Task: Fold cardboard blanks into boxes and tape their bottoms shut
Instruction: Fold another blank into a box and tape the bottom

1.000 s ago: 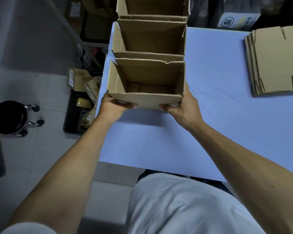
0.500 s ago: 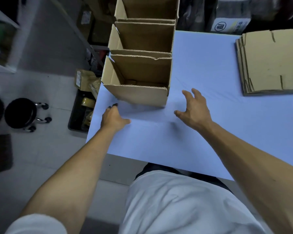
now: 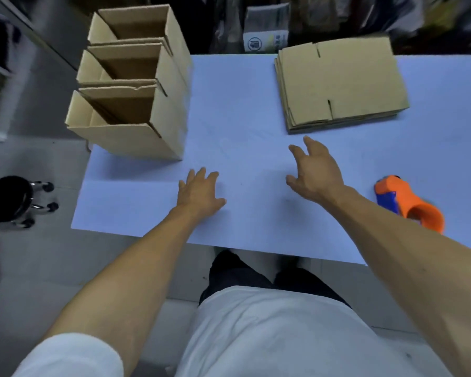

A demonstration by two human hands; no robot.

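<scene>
Three folded cardboard boxes stand upright, open tops up, in a row along the table's left edge; the nearest box (image 3: 125, 126) is at the front of the row. A stack of flat cardboard blanks (image 3: 340, 83) lies at the back right of the table. An orange and blue tape dispenser (image 3: 405, 202) lies on the right. My left hand (image 3: 200, 190) hovers over the table with fingers straight, holding nothing. My right hand (image 3: 314, 170) is spread above the table, a short way in front of the blanks, also holding nothing.
The light blue table (image 3: 242, 148) has its near edge just in front of my body. A black wheeled stool (image 3: 8, 198) stands on the floor to the left. Dark shelving and packaged goods (image 3: 265, 36) crowd the area behind the table.
Both hands let go of the nearest box, which stays in the row at the left. They moved right toward the table's middle, and the view swung right, bringing the tape dispenser in.
</scene>
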